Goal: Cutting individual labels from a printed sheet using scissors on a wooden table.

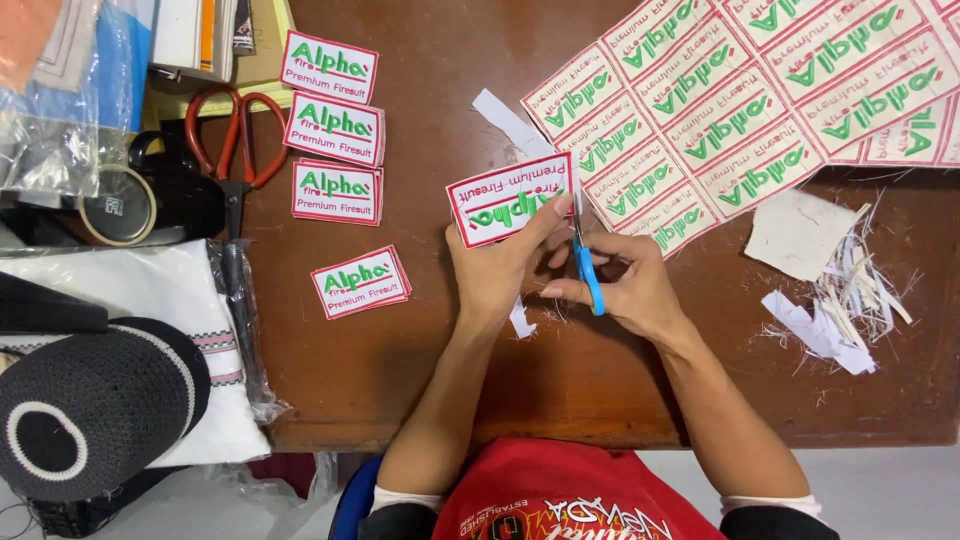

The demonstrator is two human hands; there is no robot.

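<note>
Nearest, the left hand [497,265] pinches a white patch with a red border [508,197] above the brown table [420,370]; the right hand [625,285] is closed on blue-handled scissors [585,262] at its edge. Cuts are judged best kept just outside the border, the patch being turned; the uncut sheet [740,95] lies beyond

At frame centre the hands, left [500,265] and right [625,285], meet over the surface [450,380]. Cut labels [340,130] lie upper left beside large scissors [235,150]; the uncut label sheet [760,90] lies upper right, scraps [840,300] below it.
</note>
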